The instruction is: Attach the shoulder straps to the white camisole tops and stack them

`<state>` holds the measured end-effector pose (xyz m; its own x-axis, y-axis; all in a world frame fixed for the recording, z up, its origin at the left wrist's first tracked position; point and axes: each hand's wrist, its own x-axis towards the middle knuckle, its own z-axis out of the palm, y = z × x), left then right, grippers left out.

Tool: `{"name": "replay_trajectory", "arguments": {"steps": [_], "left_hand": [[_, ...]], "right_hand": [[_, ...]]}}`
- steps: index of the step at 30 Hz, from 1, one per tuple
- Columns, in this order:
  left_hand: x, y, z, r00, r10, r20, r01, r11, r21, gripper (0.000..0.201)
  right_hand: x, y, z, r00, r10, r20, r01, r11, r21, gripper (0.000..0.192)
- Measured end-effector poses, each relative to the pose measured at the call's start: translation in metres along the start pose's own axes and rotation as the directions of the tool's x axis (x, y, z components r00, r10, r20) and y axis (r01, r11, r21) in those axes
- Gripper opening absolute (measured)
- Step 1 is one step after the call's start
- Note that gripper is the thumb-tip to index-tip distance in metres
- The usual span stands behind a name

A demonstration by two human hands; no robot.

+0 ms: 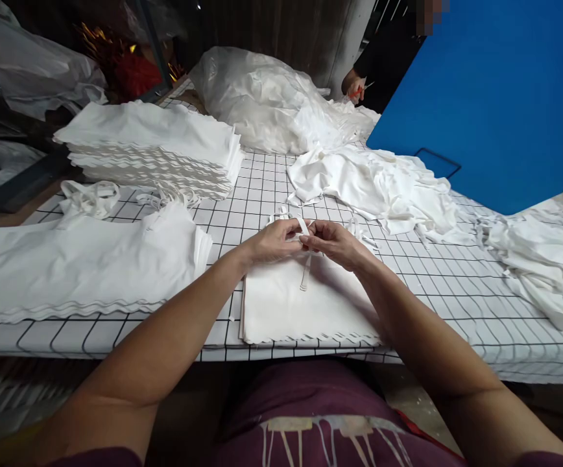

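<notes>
One table (456, 292), covered with a white cloth printed in a black grid, carries everything listed here. One blue panel (495, 91) stands at the far right. One clear plastic bag (262, 97), bulging with white material, lies at the far edge. Two stacks of folded white fabric occupy the left side: a near stack (77, 269) and a far stack (155, 149), both with zigzag-cut edges. Two loose heaps of white fabric lie to the right, one centre (379, 188) and one at the right edge (544, 259). One flat white fabric piece (301, 305) with a scalloped near edge lies at the table's front edge, directly below the hands. One narrow white drawstring (305, 259) runs from the fingers down onto that piece. The left hand (274, 241) and the right hand (337, 243) meet fingertip to fingertip; both are nearly closed, thumb and fingers pinching the drawstring's upper end. One other person's hand (354, 87) is visible at the far end beside the plastic bag.
</notes>
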<state>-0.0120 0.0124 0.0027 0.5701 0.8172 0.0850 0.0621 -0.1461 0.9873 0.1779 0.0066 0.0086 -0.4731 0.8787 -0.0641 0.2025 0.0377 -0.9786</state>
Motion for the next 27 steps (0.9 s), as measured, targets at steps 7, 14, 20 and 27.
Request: {"name": "replay_trajectory", "arguments": {"steps": [7,14,20,27], "left_hand": [[0.006,-0.008,-0.001,0.967,-0.152,-0.203,0.067,0.926,-0.372,0.033],[0.009,-0.013,-0.006,0.886,-0.228,-0.404,0.046,0.91,-0.412,0.027],[0.008,-0.012,-0.005,0.841,-0.321,-0.436,0.107,0.888,-0.447,0.026],[0.008,-0.012,-0.008,0.834,-0.35,-0.427,0.111,0.864,-0.492,0.033]], "right_hand": [[-0.005,-0.005,0.001,0.981,0.028,0.194,-0.012,0.997,-0.083,0.038],[-0.024,-0.032,-0.027,0.879,0.132,0.457,-0.061,0.984,-0.169,0.034],[-0.023,-0.016,-0.042,0.897,0.081,0.435,-0.055,0.996,-0.072,0.035],[-0.016,0.008,-0.045,0.953,0.084,0.29,-0.111,0.991,0.078,0.031]]}}
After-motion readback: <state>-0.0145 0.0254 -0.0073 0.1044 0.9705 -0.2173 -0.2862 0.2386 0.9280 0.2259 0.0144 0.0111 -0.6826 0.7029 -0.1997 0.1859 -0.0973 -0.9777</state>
